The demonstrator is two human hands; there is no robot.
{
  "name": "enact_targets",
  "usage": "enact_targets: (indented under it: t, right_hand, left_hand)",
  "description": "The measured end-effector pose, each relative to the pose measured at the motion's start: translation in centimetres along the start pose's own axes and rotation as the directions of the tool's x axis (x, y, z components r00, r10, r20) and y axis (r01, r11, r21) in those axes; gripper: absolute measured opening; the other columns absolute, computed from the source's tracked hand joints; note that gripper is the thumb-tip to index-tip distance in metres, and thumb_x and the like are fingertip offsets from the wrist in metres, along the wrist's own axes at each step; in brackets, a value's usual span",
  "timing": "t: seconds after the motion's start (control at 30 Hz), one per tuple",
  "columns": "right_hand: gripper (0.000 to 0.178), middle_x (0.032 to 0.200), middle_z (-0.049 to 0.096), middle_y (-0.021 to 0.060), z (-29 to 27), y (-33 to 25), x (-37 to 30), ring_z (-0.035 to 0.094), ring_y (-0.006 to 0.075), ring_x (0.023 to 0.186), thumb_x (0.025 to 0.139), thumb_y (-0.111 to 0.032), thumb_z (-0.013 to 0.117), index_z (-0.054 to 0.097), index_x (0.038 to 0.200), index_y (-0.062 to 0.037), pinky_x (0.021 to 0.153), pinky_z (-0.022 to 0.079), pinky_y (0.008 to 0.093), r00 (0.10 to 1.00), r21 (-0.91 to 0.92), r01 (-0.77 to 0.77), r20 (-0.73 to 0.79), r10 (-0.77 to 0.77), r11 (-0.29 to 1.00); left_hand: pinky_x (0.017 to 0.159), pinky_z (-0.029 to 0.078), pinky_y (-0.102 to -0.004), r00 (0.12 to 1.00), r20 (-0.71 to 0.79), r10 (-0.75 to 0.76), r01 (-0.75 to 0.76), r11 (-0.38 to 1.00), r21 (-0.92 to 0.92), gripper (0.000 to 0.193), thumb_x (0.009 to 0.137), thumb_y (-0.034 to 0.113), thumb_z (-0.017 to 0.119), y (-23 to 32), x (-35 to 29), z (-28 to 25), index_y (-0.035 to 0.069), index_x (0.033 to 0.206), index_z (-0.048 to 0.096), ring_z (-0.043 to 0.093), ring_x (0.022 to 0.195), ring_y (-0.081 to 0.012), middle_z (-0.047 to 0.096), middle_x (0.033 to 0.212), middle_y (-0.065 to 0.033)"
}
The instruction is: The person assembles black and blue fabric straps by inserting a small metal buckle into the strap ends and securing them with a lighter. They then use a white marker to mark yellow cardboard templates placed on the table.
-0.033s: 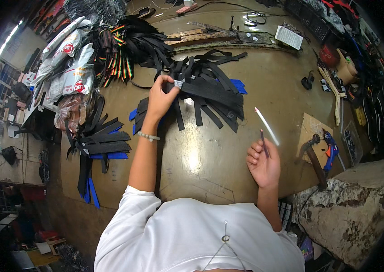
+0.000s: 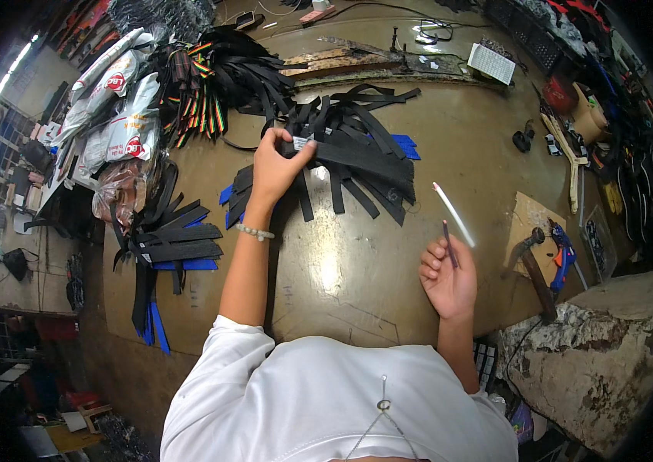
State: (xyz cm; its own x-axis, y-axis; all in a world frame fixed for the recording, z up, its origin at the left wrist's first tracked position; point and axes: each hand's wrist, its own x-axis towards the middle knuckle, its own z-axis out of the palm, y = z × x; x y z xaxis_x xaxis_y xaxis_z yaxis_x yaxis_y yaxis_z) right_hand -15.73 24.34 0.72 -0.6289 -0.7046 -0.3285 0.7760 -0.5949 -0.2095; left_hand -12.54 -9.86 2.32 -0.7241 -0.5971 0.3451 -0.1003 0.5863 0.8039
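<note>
Head view: the left hand (image 2: 273,175) has slid its thumb rightward, seemingly baring more of the pale label (image 2: 300,143). It pinches black straps (image 2: 365,160) on the table (image 2: 357,269); the right hand (image 2: 450,286) clasps a dark pencil (image 2: 447,234)

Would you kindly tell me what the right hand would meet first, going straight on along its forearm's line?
The right hand, dark stick leading, would probably meet the white stick just beyond it; the hand's height above the table is unclear, so it might pass over.
</note>
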Motion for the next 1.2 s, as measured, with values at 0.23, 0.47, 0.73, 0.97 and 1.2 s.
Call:
enact_targets:
  t: [0.23,0.47,0.73,0.97,1.2]
  right_hand:
    - [0.019,0.078,0.049,0.0016,-0.1,0.1,0.0,0.046,0.013,0.068,0.099,-0.024,0.047,0.052,0.09,-0.0081,0.058,0.041,0.0264,1.0,-0.016,0.003,-0.008,-0.004,1.0]
    - [0.019,0.077,0.049,0.0022,-0.1,0.0,0.1,0.046,0.0139,0.069,0.099,-0.022,0.046,0.052,0.091,-0.0063,0.059,0.041,0.0268,1.0,0.016,-0.009,-0.021,0.009,1.0]
    - [0.016,0.086,0.056,0.0021,-0.9,-4.0,-2.4,0.05,0.0101,0.069,0.099,-0.02,0.052,0.056,0.108,-0.0075,0.061,0.043,0.0261,0.862,-0.331,0.464,-0.045,-0.505,0.822]
    - [0.034,0.081,0.06,0.0066,-6.6,-14.9,-4.2,0.058,0.0164,0.075,0.097,-0.032,0.058,0.067,0.094,0.0003,0.067,0.046,0.0322,0.369,-0.895,-0.244,0.269,-0.889,-0.372]
    - [0.041,0.081,0.06,0.0095,-8.1,-14.8,-4.1,0.057,0.0237,0.072,0.096,-0.04,0.056,0.069,0.093,-0.0016,0.066,0.044,0.0354,0.351,-0.809,-0.398,0.302,-0.886,-0.433]
  left_hand:
    - [0.077,0.047,-0.0245,0.999,0.039,0.007,0.001,0.98,-0.198,0.027,0.081,0.015,0.075,0.1,-0.1,0.1,-0.003,0.098,0.064,0.058,0.084,-0.0092,0.065,0.091,-0.0038]
    - [0.083,0.049,-0.0233,0.971,0.23,-0.057,0.151,0.896,-0.418,0.024,0.09,0.008,0.066,-1.4,-0.2,-1.1,-0.002,0.112,0.066,0.062,0.091,-0.0085,0.068,0.102,-0.003]
    - [0.086,0.047,-0.024,0.949,0.311,-0.045,0.178,0.891,-0.417,0.027,0.09,0.008,0.066,-0.5,-0.4,-1.9,-0.001,0.115,0.065,0.06,0.095,-0.0095,0.067,0.106,-0.0034]
    - [0.08,0.046,-0.0223,0.906,0.423,-0.018,0.191,0.909,-0.37,0.026,0.087,0.011,0.068,-1.8,-0.3,-3.4,0.0,0.11,0.065,0.058,0.086,-0.0064,0.065,0.093,-0.0007]
    - [0.067,0.048,-0.0248,0.892,0.404,-0.203,0.14,0.974,0.18,0.024,0.082,0.021,0.074,1.5,-1.4,-4.9,0.001,0.091,0.066,0.059,0.074,-0.0099,0.066,0.08,-0.0051]
